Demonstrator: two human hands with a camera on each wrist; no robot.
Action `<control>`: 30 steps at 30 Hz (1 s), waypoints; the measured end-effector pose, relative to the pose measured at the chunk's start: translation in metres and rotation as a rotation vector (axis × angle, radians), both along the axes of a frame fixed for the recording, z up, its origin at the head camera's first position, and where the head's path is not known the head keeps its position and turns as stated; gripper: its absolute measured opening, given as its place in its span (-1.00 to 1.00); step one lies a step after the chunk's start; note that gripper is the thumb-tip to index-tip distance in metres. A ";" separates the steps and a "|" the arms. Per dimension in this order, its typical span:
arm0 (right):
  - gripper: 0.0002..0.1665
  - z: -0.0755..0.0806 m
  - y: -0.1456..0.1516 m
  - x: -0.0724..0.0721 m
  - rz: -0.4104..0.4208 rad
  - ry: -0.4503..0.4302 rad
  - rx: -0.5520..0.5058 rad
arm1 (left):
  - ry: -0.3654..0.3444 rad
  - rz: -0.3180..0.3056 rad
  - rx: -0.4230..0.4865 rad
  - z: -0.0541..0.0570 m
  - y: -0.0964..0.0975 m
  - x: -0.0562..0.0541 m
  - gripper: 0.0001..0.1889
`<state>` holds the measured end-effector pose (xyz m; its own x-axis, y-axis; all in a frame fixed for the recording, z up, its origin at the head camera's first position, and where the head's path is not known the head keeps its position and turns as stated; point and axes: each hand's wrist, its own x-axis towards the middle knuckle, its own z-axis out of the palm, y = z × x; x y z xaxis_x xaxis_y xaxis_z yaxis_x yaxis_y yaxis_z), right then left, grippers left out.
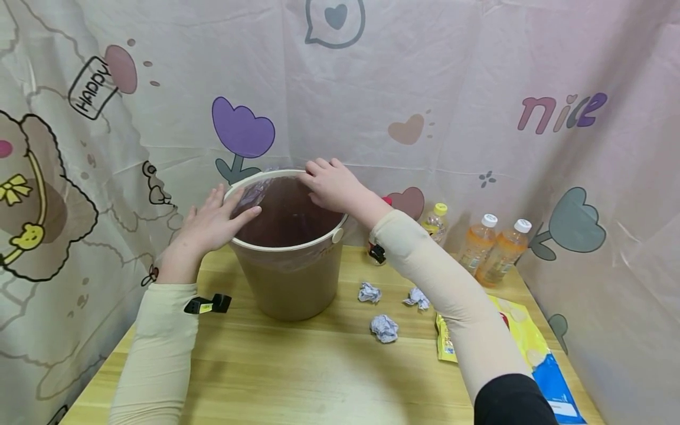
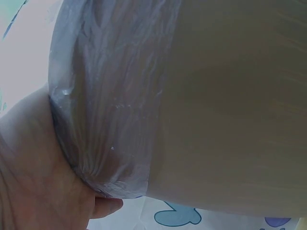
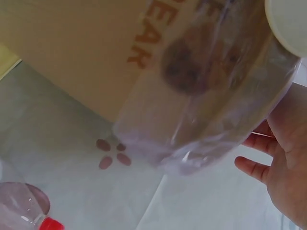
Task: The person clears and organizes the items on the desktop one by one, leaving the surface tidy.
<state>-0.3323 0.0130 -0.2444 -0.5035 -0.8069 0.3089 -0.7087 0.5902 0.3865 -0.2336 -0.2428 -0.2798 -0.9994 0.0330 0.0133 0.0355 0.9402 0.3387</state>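
My left hand [image 1: 212,224] rests flat, fingers straight, on the rim of the tan bucket [image 1: 289,277] at its 9 o'clock, pressing the clear plastic liner [image 1: 255,192] there. The bucket stands on the table [image 1: 297,378]. My right hand [image 1: 332,183] lies at the rim's 1 o'clock, fingers curled on the liner edge, and three crumpled paper balls [image 1: 383,327] lie at the bucket's 4 o'clock.

This looks like a makeshift recording corner in a home rather than a real workplace — a small wooden table [image 1: 297,372] pushed against a cartoon-printed curtain [image 1: 425,77] hung on all sides, with tulips, hearts and "nice" on it — plus drink bottles [image 1: 491,248], snack packets [image 1: 526,342] and crumpled paper balls [image 1: 385,327]
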 end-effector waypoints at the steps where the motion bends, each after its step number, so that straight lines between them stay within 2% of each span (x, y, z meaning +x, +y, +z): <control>1: -0.59 0.000 0.002 0.000 -0.006 -0.007 0.002 | 0.000 0.000 0.001 0.000 0.000 0.000 -0.01; 8: -0.59 -0.002 0.023 0.000 -0.050 -0.051 -0.025 | -0.004 0.001 0.006 -0.001 0.001 -0.001 -0.01; 14: -0.60 -0.005 0.041 0.000 -0.025 -0.047 -0.107 | -0.004 0.002 0.009 -0.001 0.000 0.000 -0.01; 24: -0.56 -0.011 0.076 0.003 -0.025 -0.107 -0.242 | 0.005 0.001 0.017 -0.002 0.001 0.000 -0.02; 30: -0.57 -0.017 0.095 0.007 0.004 -0.097 -0.302 | 0.008 0.003 0.018 -0.001 0.002 0.001 -0.02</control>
<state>-0.3256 0.1078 -0.2617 -0.5393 -0.6883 0.4851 -0.7365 0.6649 0.1246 -0.2331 -0.2410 -0.2813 -0.9993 0.0294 0.0220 0.0353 0.9341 0.3553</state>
